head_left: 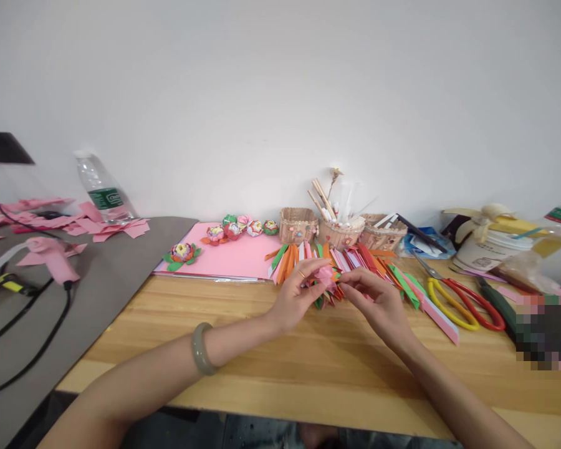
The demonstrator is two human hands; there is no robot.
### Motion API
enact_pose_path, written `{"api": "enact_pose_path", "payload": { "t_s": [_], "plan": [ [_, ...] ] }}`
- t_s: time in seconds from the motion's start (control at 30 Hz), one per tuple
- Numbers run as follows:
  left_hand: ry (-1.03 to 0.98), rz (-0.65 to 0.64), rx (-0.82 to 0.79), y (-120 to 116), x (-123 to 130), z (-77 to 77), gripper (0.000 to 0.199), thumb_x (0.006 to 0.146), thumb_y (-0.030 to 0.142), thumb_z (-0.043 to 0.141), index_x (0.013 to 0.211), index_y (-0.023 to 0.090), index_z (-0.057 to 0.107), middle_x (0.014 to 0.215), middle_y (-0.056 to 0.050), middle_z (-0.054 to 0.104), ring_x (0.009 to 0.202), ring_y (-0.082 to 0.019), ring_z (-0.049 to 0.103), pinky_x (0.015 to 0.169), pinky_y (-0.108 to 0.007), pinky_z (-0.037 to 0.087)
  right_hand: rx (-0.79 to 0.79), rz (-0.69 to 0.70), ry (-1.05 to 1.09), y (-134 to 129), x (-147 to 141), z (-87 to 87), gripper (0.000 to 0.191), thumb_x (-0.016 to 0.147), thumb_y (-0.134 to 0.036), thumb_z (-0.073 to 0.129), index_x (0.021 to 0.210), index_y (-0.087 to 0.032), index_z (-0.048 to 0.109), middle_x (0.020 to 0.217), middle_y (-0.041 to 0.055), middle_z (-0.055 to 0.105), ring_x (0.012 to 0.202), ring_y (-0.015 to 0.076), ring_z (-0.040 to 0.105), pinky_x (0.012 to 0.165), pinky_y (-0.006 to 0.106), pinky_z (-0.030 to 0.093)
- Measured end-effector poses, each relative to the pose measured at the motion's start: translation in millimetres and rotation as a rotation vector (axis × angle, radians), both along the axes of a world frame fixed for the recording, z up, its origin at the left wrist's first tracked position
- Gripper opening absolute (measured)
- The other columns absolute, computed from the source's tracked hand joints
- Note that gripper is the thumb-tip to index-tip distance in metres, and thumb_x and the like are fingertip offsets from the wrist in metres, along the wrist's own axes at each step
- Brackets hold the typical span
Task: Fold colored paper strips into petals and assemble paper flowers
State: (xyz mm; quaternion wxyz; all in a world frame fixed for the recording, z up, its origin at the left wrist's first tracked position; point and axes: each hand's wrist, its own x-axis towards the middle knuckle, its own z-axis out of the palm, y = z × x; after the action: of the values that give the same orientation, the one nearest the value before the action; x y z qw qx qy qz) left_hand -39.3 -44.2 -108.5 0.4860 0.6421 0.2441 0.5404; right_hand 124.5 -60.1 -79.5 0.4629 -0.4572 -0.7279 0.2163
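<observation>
My left hand [303, 293] grips a pink paper flower [326, 276] between thumb and fingers, a ring on one finger and a bangle at the wrist. On the flower's other side, my right hand [369, 296] has thumb and fingertips pinched together at its edge; what small part they hold is too fine to make out. Green and orange paper shows just below the flower. Folded paper strips [287, 262] in orange, green, white and red lie fanned out behind both hands. A finished paper lotus [182, 254] with green leaves sits to the left on pink paper sheets [243, 265].
Several small paper flowers [232, 231] stand near the wall, beside woven baskets [298, 224] of sticks. Scissors [453, 302] with yellow and red handles lie right. A pink glue gun [51, 259], its cable and a plastic bottle [103, 193] are left. A white tub [490, 249] stands far right.
</observation>
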Motion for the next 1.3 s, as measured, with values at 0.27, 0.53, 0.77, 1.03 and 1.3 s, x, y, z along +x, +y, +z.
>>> {"api": "enact_pose_path", "payload": {
  "t_s": [0.27,0.53,0.77,1.03,1.3],
  "plan": [
    [0.019,0.037,0.025,-2.2,0.6,0.0,0.036,0.082,0.031,0.052,0.116,0.023,0.053,0.124,-0.008,0.046,0.119,-0.021,0.041,0.098,-0.035,0.038,0.027,0.021,-0.030,-2.1,-1.0,2.6,0.014,0.079,-0.028,0.056,0.070,-0.018,0.059,0.064,0.0017,0.059,0.059,0.0147,0.052,0.052,0.026,0.039],
    [0.056,0.036,0.076,1.7,-0.1,-3.1,0.035,0.082,0.031,0.052,0.116,0.026,0.054,0.122,-0.007,0.047,0.118,-0.019,0.041,0.099,-0.035,0.037,-0.029,0.074,-0.054,0.3,-0.8,3.6,0.014,0.079,-0.032,0.056,0.078,-0.019,0.061,0.067,0.0023,0.062,0.060,0.0151,0.055,0.050,0.025,0.042],
    [0.066,0.023,0.045,0.9,-0.2,-2.7,0.035,0.081,0.033,0.052,0.116,0.025,0.054,0.122,-0.007,0.049,0.116,-0.020,0.044,0.100,-0.037,0.035,-0.045,0.078,-0.076,1.2,-2.0,5.1,0.019,0.081,-0.030,0.051,0.067,-0.018,0.058,0.060,0.0010,0.059,0.055,0.0137,0.054,0.049,0.024,0.042],
    [0.058,0.030,0.041,-0.2,-0.3,-2.4,0.034,0.081,0.030,0.053,0.114,0.022,0.055,0.121,-0.008,0.049,0.114,-0.020,0.046,0.099,-0.036,0.036,0.039,-0.007,-0.146,1.1,-3.1,-0.4,0.016,0.078,-0.021,0.049,0.065,-0.018,0.058,0.058,0.0006,0.057,0.053,0.0132,0.050,0.048,0.024,0.038],
    [0.061,0.051,0.066,-0.3,0.6,-1.2,0.033,0.080,0.030,0.054,0.112,0.023,0.056,0.119,-0.008,0.050,0.113,-0.019,0.046,0.099,-0.035,0.037,0.091,-0.013,-0.158,1.4,-2.1,-4.3,0.011,0.078,-0.022,0.053,0.069,-0.019,0.059,0.057,-0.0003,0.056,0.051,0.0125,0.048,0.047,0.024,0.037]
  ]
}}
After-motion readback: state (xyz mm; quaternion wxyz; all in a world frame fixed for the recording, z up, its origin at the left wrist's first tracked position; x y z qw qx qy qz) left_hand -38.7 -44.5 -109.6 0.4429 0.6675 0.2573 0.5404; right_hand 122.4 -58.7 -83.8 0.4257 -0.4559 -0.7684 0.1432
